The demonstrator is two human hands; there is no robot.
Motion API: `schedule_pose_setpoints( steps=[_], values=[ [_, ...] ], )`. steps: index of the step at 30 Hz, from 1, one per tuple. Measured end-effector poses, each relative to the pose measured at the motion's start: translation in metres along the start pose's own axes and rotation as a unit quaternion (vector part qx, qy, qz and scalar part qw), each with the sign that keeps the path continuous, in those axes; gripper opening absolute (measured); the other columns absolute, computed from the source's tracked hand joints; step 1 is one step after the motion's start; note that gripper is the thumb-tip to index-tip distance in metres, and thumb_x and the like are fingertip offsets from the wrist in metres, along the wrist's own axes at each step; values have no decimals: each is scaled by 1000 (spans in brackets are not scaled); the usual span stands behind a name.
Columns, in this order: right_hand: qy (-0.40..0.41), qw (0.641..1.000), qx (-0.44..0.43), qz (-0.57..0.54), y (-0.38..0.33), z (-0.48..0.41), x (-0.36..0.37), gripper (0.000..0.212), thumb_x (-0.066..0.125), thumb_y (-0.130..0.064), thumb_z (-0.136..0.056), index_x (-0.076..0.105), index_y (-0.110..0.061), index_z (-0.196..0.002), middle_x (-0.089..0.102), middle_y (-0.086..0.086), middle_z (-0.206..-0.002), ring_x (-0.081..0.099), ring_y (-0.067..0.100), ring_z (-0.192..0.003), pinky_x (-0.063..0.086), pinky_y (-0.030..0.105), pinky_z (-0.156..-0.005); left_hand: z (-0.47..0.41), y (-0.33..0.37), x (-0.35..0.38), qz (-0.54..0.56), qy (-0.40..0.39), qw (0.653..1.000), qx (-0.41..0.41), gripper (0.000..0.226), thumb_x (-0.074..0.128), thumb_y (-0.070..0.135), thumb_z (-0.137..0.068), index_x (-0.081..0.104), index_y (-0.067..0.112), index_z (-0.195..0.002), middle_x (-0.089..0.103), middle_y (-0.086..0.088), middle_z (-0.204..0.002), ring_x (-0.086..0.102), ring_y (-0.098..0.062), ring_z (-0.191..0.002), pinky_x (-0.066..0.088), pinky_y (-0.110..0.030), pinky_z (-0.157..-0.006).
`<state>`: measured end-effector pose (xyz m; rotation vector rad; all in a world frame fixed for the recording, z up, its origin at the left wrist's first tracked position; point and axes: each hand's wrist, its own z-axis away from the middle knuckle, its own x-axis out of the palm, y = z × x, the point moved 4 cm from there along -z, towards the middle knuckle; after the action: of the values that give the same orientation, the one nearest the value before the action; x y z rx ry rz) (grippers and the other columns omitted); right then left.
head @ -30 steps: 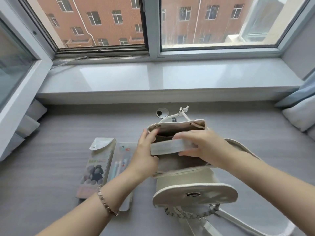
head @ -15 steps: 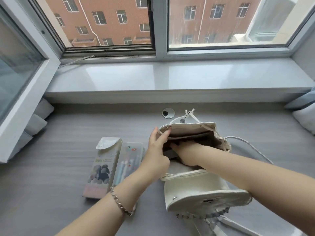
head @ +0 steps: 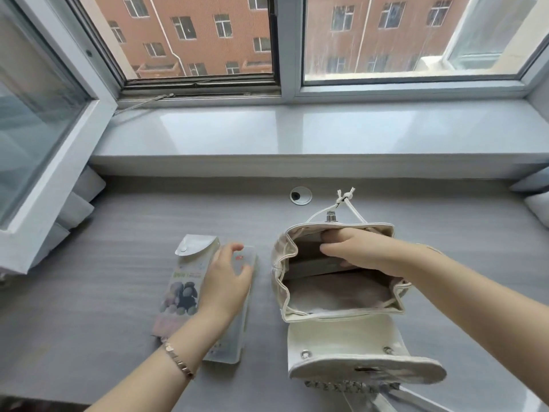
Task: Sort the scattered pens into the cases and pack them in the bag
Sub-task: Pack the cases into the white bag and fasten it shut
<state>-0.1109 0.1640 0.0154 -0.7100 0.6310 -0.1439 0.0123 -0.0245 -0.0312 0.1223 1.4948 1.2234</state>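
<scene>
Packing under way, first case (head: 315,265) now inside the open bag (head: 356,346) near the table's (head: 89,322) near edge: right hand (head: 367,252) hooks its far rim, left hand (head: 228,282), fingers spread, has shifted onto the clear case (head: 234,333) beside the printed case (head: 181,291), both still unpacked.

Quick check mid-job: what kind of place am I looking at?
Probably a home or dorm room: a grey desk with a cable hole, a wide windowsill behind it, and a brick building outside the window.
</scene>
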Motion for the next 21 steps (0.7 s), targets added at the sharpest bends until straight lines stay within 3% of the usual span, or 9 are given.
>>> schedule_pose_setpoints(
  steps=[2, 4, 5, 8, 12, 14, 17, 18, 21],
  values=[
    [11, 1000, -7, 11, -2, 2, 4, 20, 45, -28, -92, 60, -26, -106, 67, 2, -104, 59, 19, -101, 44, 27, -88, 2, -36, 16, -275, -107, 952, -80, 75, 57, 36, -84, 20, 10, -144, 26, -19, -146, 27, -35, -135, 31, -40, -107],
    [20, 1000, -9, -3, -1, 0, 9, 21, 45, -25, -92, 60, -24, -106, 68, 1, -98, 59, 19, -98, 46, 26, -85, 12, -48, 24, -395, -148, 900, -108, 101, 57, 53, -80, -3, 10, -148, 12, -24, -149, 18, -38, -137, 26, -44, -110],
    [23, 999, -7, -26, 1, -2, 12, 23, 46, -25, -90, 61, -22, -108, 68, 3, -101, 60, 21, -101, 48, 32, -91, 15, -49, 26, -405, -134, 899, -98, 105, 57, 56, -79, -6, 10, -149, 15, -24, -147, 21, -38, -135, 27, -43, -109],
    [23, 995, 9, -100, 5, -4, 15, 28, 51, -27, -86, 61, -16, -110, 64, 12, -116, 60, 28, -108, 47, 44, -99, 16, -45, 24, -335, -99, 931, -104, 103, 64, 48, -76, -1, 15, -149, 25, -21, -139, 27, -38, -128, 33, -42, -104],
    [-21, 978, -18, -205, -1, 4, 14, 16, 52, -27, -92, 57, -25, -106, 59, 6, -124, 55, 19, -115, 45, 36, -101, 12, -9, -5, -93, -30, 982, -162, 92, 70, 35, -71, 19, 27, -148, 32, -17, -136, 32, -34, -129, 30, -37, -106],
    [-53, 966, -10, -252, -4, 9, 13, 20, 52, -42, -88, 55, -28, -102, 57, 7, -127, 55, 18, -115, 40, 41, -105, 11, 31, -27, -23, 10, 994, -105, 89, 71, 33, -73, 20, 32, -146, 31, -12, -136, 32, -29, -130, 30, -35, -105],
    [-134, 934, 38, -329, -9, 12, 12, 70, 53, -70, -69, 53, -19, -117, 59, 7, -124, 56, 19, -113, 38, 49, -100, 17, 89, -46, -1, 24, 1000, -8, 92, 72, 35, -73, 16, 36, -146, 29, 1, -122, 26, -21, -131, 28, -32, -103],
    [-164, 922, 32, -349, -12, 14, 12, 76, 52, -72, -66, 55, -17, -118, 62, 6, -119, 58, 19, -110, 39, 49, -95, 22, 105, -45, -13, 17, 1000, 23, 94, 72, 38, -72, 14, 36, -146, 26, 4, -116, 25, -18, -131, 28, -31, -102],
    [-194, 907, -25, -373, -23, 22, 11, 48, 56, -57, -73, 62, -25, -108, 70, -3, -96, 65, 17, -92, 46, 44, -88, 36, 140, -19, -94, -19, 988, 120, 99, 70, 45, -67, 11, 36, -146, 30, 1, -118, 27, -20, -127, 30, -31, -103]
  ],
)
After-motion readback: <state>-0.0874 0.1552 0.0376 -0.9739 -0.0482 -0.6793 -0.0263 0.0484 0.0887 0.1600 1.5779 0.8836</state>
